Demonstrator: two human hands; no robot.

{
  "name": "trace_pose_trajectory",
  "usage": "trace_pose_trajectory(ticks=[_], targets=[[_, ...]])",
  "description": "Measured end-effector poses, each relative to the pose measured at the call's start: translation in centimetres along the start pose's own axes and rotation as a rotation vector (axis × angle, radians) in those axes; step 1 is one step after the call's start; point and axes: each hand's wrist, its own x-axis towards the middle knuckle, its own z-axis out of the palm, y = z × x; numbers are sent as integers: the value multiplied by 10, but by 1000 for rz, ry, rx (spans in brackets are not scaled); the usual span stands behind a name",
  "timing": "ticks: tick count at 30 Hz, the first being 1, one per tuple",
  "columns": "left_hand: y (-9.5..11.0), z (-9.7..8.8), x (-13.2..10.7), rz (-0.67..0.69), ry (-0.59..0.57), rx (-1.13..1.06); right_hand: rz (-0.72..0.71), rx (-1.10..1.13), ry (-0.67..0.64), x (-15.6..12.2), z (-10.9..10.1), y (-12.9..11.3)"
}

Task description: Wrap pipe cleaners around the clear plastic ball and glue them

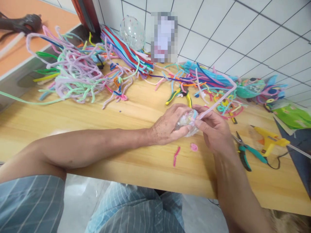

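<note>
My left hand (167,126) is closed around a small clear plastic ball (187,120) held just above the wooden table (97,152). My right hand (213,131) pinches the end of a long pale lilac pipe cleaner (218,102) against that ball. The pipe cleaner runs up and to the right, then bends back over the coloured pile. A short pink pipe cleaner piece (176,156) and a small pink coil (193,147) lie on the table just below my hands.
Heaps of pastel pipe cleaners (77,74) cover the table's back left and back right (209,81). Teal-handled pliers (245,152) and a yellow glue gun (269,140) lie at right. Yellow-handled cutters (178,94) and a bigger clear ball (133,31) sit behind.
</note>
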Motion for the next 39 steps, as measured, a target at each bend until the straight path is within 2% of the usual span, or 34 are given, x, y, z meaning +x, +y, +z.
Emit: trace_pose_trajectory(ticks=[12, 18, 28, 39], targets=[[0, 1, 0, 2, -17, -14, 34, 89, 65, 2, 7, -5], [-2, 2, -1, 13, -16, 8, 53, 100, 53, 2, 9, -6], [-3, -2, -3, 67, -5, -20, -12, 156, 36, 3, 6, 3], [-4, 3, -1, 60, 24, -28, 33, 194, 69, 3, 7, 2]])
